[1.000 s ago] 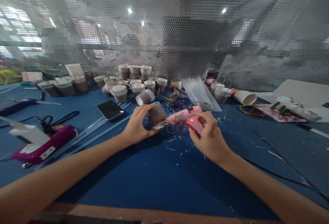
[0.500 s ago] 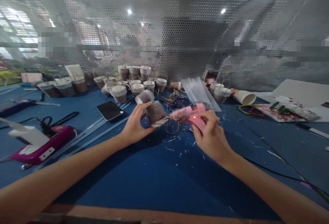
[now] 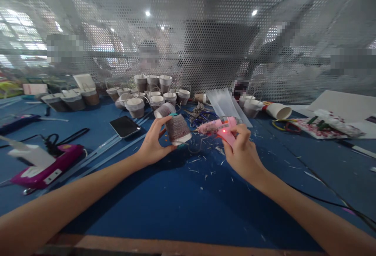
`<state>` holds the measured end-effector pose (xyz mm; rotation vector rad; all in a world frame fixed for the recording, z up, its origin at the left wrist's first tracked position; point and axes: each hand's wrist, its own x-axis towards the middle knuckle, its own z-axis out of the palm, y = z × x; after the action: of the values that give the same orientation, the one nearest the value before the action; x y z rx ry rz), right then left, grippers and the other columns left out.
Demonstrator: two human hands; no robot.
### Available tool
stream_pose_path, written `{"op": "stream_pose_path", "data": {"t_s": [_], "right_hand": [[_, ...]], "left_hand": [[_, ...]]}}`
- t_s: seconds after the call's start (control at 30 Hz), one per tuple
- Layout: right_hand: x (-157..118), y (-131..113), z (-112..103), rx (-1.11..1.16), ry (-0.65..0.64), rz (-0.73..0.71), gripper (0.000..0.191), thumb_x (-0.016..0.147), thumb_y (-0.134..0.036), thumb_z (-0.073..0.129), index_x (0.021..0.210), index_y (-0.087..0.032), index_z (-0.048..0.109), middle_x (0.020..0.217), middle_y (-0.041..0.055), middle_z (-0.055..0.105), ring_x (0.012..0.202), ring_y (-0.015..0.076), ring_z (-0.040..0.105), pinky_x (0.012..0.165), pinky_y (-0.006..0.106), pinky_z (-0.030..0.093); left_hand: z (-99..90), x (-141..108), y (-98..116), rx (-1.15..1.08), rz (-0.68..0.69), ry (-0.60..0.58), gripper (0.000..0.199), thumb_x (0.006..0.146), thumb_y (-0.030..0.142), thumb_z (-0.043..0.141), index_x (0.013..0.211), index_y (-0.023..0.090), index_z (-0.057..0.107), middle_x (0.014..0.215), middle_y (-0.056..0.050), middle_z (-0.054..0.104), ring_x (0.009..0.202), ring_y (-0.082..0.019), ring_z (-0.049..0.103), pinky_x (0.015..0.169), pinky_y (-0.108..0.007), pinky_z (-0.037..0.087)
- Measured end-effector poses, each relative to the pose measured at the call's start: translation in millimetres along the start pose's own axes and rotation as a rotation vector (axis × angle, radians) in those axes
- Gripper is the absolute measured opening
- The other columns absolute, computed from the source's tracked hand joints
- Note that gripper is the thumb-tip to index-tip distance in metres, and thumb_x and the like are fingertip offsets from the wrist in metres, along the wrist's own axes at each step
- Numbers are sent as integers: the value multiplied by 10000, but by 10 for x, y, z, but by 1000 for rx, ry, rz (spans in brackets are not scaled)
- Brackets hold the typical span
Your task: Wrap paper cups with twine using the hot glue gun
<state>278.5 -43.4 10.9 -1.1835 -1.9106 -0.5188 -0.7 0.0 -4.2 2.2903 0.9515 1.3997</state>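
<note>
Shifted slightly rightward since the earlier frame, your pink glue gun (image 3: 215, 126) points at the wrapped cup (image 3: 178, 129) clamped in your left hand (image 3: 153, 143). Right of that grip, your right hand (image 3: 244, 155) clasps the gun; left lies a phone (image 3: 125, 126).

Tilted grey-brown cup (image 3: 178, 129) beside pink glue gun (image 3: 219, 127)

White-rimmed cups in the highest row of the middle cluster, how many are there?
3: left cup, middle cup and right cup, side by side before the mesh. Others may be hidden behind.
</note>
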Motion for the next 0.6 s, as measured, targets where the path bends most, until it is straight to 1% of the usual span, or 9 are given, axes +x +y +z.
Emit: {"op": "stream_pose_path", "data": {"t_s": [0.07, 0.13, 0.23, 0.33, 0.43, 0.5, 0.57, 0.6], "right_hand": [[-3, -8, 14, 12, -15, 31, 299, 830, -140, 446, 1054, -236, 273, 962, 81, 474, 731, 219, 614, 485, 312, 473], [-1, -13, 21, 34, -48, 96, 295, 825, -171, 456, 1054, -229, 278, 991, 99, 485, 747, 230, 619, 506, 326, 479], [28, 29, 1, 48, -111, 260, 381, 792, -254, 515, 1090, -196, 283, 1065, 154, 494, 760, 255, 626, 547, 360, 490], [76, 172, -60, -39, -185, 453, 470, 765, -306, 546, 1133, -144, 303, 1096, 207, 489, 768, 288, 626, 588, 400, 490], [105, 370, -124, -210, -268, 577, 471, 753, -272, 553, 1135, -78, 357, 1078, 263, 479, 901, 386, 600, 677, 474, 478], [102, 473, -151, -328, -305, 664, 466, 729, -240, 580, 1115, -51, 400, 1064, 301, 471, 991, 466, 543, 699, 529, 455], [93, 513, -164, -423, -293, 735, 455, 715, -245, 604, 1091, -53, 434, 1073, 327, 456, 1025, 521, 484, 678, 581, 429], [92, 503, -166, -453, -271, 730, 433, 725, -258, 598, 1079, -59, 446, 1087, 334, 447, 1039, 535, 458, 673, 605, 417]], "left_hand": [[5, -5, -6, -36, 10, 0, 742, 722, 270, 738, 1357, 317, 357, 1320, -93, 403, 1256, -283, 458, 1014, -466, 480], [7, -7, -11, -69, 18, -8, 756, 723, 289, 741, 1364, 322, 342, 1337, -95, 388, 1273, -288, 446, 1040, -480, 454], [2, -4, -16, -72, 40, -26, 788, 719, 308, 748, 1379, 326, 319, 1354, -98, 378, 1284, -298, 432, 1059, -505, 427], [-9, 4, -8, -34, 75, -16, 798, 718, 318, 748, 1389, 319, 315, 1346, -100, 387, 1279, -305, 426, 1065, -520, 417], [-22, 9, 12, -10, 85, 0, 804, 719, 321, 744, 1396, 311, 310, 1333, -104, 395, 1265, -307, 433, 1054, -520, 427], [-29, 8, 19, -2, 84, -5, 805, 722, 318, 741, 1399, 310, 306, 1334, -107, 397, 1257, -307, 442, 1044, -518, 437], [-32, 5, 16, -4, 83, -11, 806, 722, 317, 740, 1401, 309, 305, 1338, -109, 397, 1254, -307, 446, 1040, -520, 440], [-31, 3, 11, -10, 85, -11, 812, 720, 318, 742, 1403, 309, 304, 1338, -109, 397, 1255, -308, 446, 1042, -522, 439]]}}
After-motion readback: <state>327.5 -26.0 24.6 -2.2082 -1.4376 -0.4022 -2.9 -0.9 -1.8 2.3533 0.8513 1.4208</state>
